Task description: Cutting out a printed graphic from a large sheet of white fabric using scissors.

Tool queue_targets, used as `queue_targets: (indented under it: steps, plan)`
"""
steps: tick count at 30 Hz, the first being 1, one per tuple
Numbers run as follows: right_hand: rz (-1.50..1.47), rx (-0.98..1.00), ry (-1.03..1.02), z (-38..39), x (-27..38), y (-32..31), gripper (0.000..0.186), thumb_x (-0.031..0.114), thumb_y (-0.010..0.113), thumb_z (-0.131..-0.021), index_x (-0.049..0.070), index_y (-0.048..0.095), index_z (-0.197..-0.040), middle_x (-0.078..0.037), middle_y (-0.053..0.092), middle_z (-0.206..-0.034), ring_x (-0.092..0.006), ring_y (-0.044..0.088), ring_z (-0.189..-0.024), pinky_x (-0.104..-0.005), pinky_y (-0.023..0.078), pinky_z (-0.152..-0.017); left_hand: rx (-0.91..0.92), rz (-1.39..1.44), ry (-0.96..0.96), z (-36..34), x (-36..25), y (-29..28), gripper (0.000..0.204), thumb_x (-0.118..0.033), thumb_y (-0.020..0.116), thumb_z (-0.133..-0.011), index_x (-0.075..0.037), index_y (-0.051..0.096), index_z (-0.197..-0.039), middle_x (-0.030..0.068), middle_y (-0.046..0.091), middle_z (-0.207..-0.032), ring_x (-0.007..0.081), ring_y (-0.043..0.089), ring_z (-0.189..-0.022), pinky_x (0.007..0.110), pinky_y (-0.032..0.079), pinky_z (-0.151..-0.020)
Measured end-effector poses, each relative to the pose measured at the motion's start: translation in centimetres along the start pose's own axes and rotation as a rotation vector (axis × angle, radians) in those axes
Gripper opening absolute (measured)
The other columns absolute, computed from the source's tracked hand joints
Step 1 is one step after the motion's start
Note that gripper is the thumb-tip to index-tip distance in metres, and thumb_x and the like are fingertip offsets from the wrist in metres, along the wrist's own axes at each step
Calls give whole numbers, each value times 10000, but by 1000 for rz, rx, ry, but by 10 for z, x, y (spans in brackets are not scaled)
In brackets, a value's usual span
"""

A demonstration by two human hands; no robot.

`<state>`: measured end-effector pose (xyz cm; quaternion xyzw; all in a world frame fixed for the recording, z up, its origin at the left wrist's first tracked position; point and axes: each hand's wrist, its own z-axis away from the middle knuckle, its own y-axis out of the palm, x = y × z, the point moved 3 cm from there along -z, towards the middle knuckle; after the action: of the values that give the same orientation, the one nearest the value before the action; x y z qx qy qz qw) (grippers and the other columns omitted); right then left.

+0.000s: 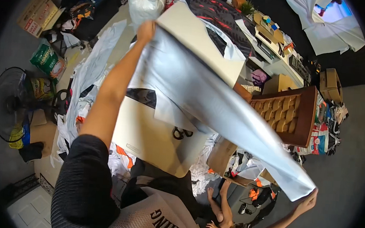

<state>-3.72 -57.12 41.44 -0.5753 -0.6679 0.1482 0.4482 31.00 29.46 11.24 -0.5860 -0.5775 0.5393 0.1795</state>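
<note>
A long piece of pale grey-blue fabric is stretched diagonally across the view, slightly blurred. At its far left corner, my left hand is closed on the cloth with the arm raised. My right hand pinches the opposite corner, low at the right, with the arm extended. Beneath the fabric lies the cream table, partly hidden by it. A pair of black-handled scissors rests on the table near its right side. More pale cloth with dark cut-out areas lies under the held piece.
Strips of pale cloth run along the left side, beside a standing fan. A tufted wooden-framed chair is at the right. Near a cardboard box of scraps, another person's bare legs show. A white bag stands at the back.
</note>
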Motion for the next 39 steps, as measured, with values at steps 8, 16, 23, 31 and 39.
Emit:
queue_targets:
  steps: [8,16,23,31,39]
  plan:
    - [-315,-380,-3,-141,73,-18,416,234,518,-999,-61,554,-1291,-165,614,-1275,-208,612,-1105,-246,466,-922,-609,331,186,-182,-16,-381,313,-256,470,-936,-45,645,-1086,127,665,-1059,294,621,-902,382,478,-795]
    - [-240,-407,-119,-100,88,-37,450,313,470,-1022,-82,564,-1216,-168,622,-1154,-211,603,-1003,-277,463,-889,-848,246,241,-111,78,-641,361,-249,471,-943,-73,645,-1205,62,672,-1152,199,615,-997,281,458,-865]
    - [-688,396,71,24,141,12,196,192,569,-881,5,567,-818,-66,543,-831,-153,465,-712,-265,382,-707,-494,464,-232,23,246,-584,331,-239,474,-978,-66,636,-1209,56,660,-1120,156,604,-945,248,463,-843]
    - [-650,1360,-220,160,268,139,396,169,633,-932,-11,515,-600,6,380,-539,-113,318,-508,-281,313,-485,-85,810,-667,167,308,-437,431,-448,533,-941,-95,575,-1183,64,604,-997,178,559,-875,336,471,-791]
    - [-587,1382,-156,266,241,280,475,313,590,-954,-52,554,-653,-16,419,-527,-134,355,-500,-315,344,-496,-27,895,-751,367,146,-156,456,-319,619,-884,-85,502,-1257,112,541,-1084,235,537,-883,316,438,-772]
